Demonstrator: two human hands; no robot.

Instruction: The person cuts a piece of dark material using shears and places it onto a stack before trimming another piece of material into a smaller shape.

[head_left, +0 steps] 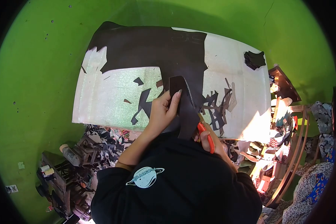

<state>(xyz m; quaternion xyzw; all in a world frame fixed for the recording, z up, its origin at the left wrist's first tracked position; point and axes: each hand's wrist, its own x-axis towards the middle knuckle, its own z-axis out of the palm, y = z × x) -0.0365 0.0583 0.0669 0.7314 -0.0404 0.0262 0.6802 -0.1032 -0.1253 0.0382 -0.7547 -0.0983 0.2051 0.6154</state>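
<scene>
My left hand (pixel 163 112) pinches a dark brown-black piece of sheet material (pixel 187 112) between thumb and fingers, near its upper end. The piece hangs down toward my chest. In my right hand (pixel 212 139) are scissors with red-orange handles (pixel 207 136). Their blades point up and away from me, at the right edge of the held piece; whether they are apart is hard to make out. Beyond my hands a large dark sheet (pixel 145 46) with cut-out edges lies across a pale, shiny table surface (pixel 119 89). Its lower strip runs behind the held piece.
Dark offcuts (pixel 143 106) lie left of my hands, and thin scraps (pixel 216 112) to the right. A stack of dark cut pieces (pixel 254 59) sits at the far right corner. Scraps cover the floor below. Wooden furniture (pixel 58 183) stands at lower left; a green wall (pixel 33 74) surrounds the table.
</scene>
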